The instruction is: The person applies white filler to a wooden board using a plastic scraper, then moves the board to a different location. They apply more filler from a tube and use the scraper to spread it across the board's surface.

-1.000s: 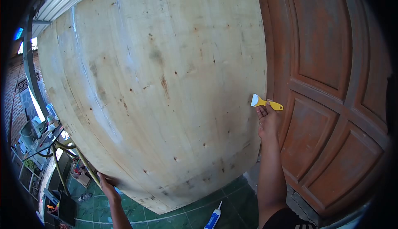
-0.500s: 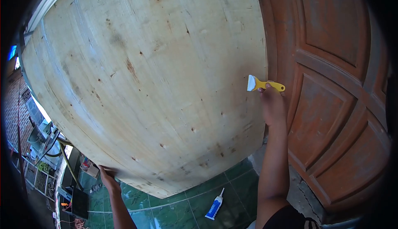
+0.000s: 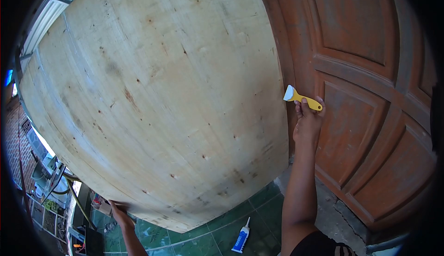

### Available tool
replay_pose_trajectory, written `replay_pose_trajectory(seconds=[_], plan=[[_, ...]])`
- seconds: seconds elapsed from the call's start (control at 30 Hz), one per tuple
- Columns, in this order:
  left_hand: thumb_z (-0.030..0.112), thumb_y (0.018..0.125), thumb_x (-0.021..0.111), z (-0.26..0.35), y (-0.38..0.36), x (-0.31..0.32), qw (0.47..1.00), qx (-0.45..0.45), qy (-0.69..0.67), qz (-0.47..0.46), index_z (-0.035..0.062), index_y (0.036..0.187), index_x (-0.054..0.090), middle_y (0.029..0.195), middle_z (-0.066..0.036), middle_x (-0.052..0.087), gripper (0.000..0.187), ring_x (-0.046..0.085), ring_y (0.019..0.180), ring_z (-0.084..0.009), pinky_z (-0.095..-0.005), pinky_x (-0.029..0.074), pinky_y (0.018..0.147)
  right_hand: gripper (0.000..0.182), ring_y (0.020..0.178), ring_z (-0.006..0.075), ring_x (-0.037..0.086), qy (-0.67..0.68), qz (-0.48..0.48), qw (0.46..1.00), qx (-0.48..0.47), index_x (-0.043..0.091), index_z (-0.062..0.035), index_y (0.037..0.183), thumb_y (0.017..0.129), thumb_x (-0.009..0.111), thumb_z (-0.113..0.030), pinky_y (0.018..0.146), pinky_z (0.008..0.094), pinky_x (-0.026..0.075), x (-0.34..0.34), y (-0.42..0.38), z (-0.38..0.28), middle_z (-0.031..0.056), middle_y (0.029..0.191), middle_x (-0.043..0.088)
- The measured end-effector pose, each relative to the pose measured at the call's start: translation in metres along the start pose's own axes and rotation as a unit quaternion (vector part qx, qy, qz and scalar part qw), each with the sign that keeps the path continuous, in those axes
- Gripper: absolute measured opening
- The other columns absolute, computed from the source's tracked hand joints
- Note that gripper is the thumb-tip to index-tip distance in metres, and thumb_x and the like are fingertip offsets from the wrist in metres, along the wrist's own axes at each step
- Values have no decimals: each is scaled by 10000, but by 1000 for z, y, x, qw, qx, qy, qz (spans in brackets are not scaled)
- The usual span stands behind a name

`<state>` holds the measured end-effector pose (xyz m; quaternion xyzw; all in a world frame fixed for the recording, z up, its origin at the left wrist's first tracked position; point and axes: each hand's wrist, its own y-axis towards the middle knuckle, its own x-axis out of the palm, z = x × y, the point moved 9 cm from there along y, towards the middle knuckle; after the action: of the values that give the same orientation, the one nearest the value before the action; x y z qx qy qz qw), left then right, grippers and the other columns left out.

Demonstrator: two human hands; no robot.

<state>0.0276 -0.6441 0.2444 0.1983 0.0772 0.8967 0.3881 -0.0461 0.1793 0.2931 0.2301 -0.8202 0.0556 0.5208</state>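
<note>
The right hand (image 3: 307, 124), closed around the yellow scraper (image 3: 303, 99), has moved off the right edge of the plywood sheet (image 3: 157, 103); the blade now lies over the wooden door (image 3: 365, 94). The left hand (image 3: 119, 209) still grips the sheet's lower left edge, steadying it above the floor (image 3: 203, 240), where a glue tube (image 3: 241, 239) lies.

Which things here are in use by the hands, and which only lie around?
In use: plywood sheet, gripped by the left hand; yellow scraper, held in the right hand.
Lying about: glue tube on the green floor; wooden door.
</note>
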Motion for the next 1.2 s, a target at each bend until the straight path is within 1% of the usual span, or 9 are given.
replay_pose_trajectory(seconds=[0.13,0.27,0.37,0.5,0.6,0.83,1.03,1.13,1.2], plan=[[513,1064,477,4,-4,7,1000,6,-7,-6,18,1555,360,1556,-112,438,707,435,1395,-235,-354,305,1174,227,859,222,717,92,51,993,45,505,-53,1194,1010,630,-96,724,268,582,-20,11,-3,112,1039,639],[506,1062,482,3,-1,7,1000,3,-14,-2,32,1560,359,1557,-110,437,699,437,1390,-233,-357,308,1171,177,835,205,723,51,41,995,69,556,-40,1121,992,663,-98,700,260,578,-20,10,3,111,1001,660],[511,1058,490,-12,16,-8,1000,-22,-13,-13,35,1563,354,1556,-109,435,708,433,1391,-235,-360,311,1169,179,835,195,722,5,22,999,47,564,-28,1099,978,683,-85,697,258,578,-15,10,6,99,995,665],[516,1053,498,-13,15,-9,1000,-19,-13,-5,36,1564,353,1550,-109,438,716,430,1392,-234,-360,314,1168,188,848,156,703,-185,-12,976,-112,669,49,1075,957,716,-89,755,270,567,-11,11,-14,97,945,716],[525,1050,499,-8,10,-5,1000,-9,-13,9,35,1562,355,1545,-109,442,723,431,1391,-233,-358,315,1167,209,883,142,696,-270,-37,951,-144,714,76,1065,946,732,-96,789,273,551,-2,1,-10,108,962,740],[564,1040,494,-7,8,-2,1000,-16,-3,-4,33,1562,353,1547,-117,437,758,430,1390,-244,-363,314,1169,241,922,119,677,-218,-132,960,-116,723,74,1091,950,743,-121,828,266,532,6,-11,39,89,1011,743],[587,1038,483,-7,10,-15,999,-30,20,-8,20,1561,344,1529,-130,451,784,433,1381,-243,-368,311,1167,239,992,202,715,-236,-141,955,-115,724,69,1107,970,701,-126,871,319,551,20,-16,55,155,1053,759],[592,1036,482,-2,3,-5,1000,-16,21,-13,15,1565,329,1535,-131,443,798,431,1382,-242,-368,306,1169,234,1003,285,729,-299,-190,894,-274,721,66,1104,979,674,-126,880,356,558,30,-34,46,194,1067,751],[596,1035,482,3,-3,-2,999,-15,30,-12,14,1568,319,1545,-131,432,807,428,1385,-243,-368,303,1171,225,994,327,726,-320,-181,887,-279,717,66,1102,975,667,-112,877,375,561,27,-38,53,209,1054,745]])
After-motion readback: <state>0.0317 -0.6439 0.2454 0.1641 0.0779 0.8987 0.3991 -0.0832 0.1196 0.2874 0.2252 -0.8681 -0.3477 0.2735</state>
